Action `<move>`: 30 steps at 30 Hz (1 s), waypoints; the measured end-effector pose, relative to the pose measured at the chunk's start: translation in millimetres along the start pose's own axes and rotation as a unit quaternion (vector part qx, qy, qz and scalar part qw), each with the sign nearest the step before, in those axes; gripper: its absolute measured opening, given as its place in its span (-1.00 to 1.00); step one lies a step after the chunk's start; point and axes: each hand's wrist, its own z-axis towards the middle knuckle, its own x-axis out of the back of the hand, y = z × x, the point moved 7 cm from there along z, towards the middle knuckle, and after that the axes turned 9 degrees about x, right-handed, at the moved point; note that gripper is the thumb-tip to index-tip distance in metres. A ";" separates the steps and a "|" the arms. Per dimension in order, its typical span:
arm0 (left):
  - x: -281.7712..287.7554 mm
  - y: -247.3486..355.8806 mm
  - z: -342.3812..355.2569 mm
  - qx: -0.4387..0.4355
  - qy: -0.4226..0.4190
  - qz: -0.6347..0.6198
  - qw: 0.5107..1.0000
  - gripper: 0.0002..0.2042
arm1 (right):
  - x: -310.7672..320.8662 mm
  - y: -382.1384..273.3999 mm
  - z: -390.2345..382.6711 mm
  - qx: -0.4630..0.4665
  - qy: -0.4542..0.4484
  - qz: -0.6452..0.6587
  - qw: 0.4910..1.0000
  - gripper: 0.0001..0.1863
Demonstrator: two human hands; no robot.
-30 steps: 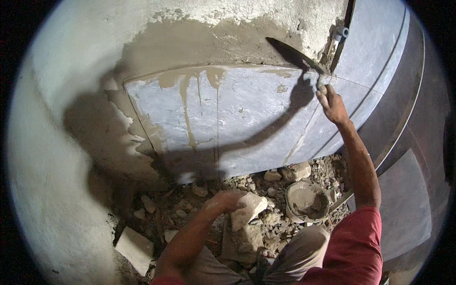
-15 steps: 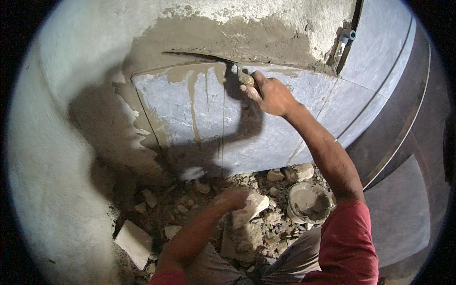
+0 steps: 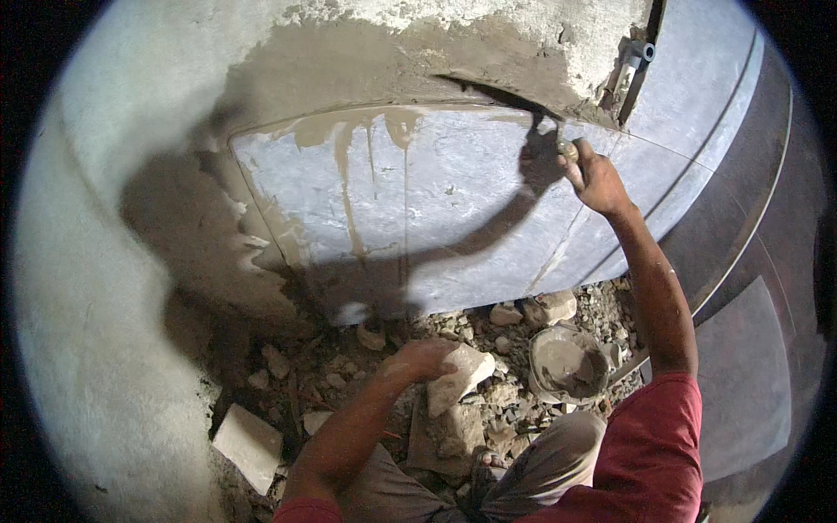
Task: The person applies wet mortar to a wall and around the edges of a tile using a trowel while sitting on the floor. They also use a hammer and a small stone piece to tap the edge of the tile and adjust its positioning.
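Observation:
My right hand (image 3: pixel 600 180) is closed round the handle of a trowel (image 3: pixel 501 94). The trowel's long dark blade points up and left, over wet grey mortar (image 3: pixel 349 65) on the wall, just above the top edge of blue-grey tiles (image 3: pixel 471 205). Mortar smears and drips run down the tile faces. Low in the middle, my left hand (image 3: pixel 427 359) is closed on the upper left side of a pale stone chunk (image 3: pixel 466 376) lying on the rubble; some of its fingers are hidden.
A bucket (image 3: pixel 534 370) holding wet mortar stands on rubble (image 3: pixel 501 410) near my right knee. A broken slab (image 3: pixel 248 446) lies at lower left. Upper right, a pipe fitting (image 3: pixel 643 52) sticks out of a wall recess. A loose grey tile (image 3: pixel 741 392) is at right.
My right hand has moved the trowel to the right along the tiles' top edge, and its blade now slants more. The left hand stays at the stone chunk.

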 end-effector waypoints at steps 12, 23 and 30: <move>-2.9 14.9 10.7 -0.048 0.008 0.034 0.998 -0.44 | 37.2 27.0 -22.2 0.003 0.029 0.029 0.999 -0.51; -26.6 -8.6 24.6 -0.040 -0.001 0.049 0.998 -0.40 | 27.1 52.7 -11.4 0.021 -0.040 -0.061 0.997 -0.50; -24.6 -25.1 24.6 -0.009 -0.029 0.008 0.999 -0.41 | 50.8 111.6 -35.9 -0.020 -0.053 -0.092 0.994 -0.53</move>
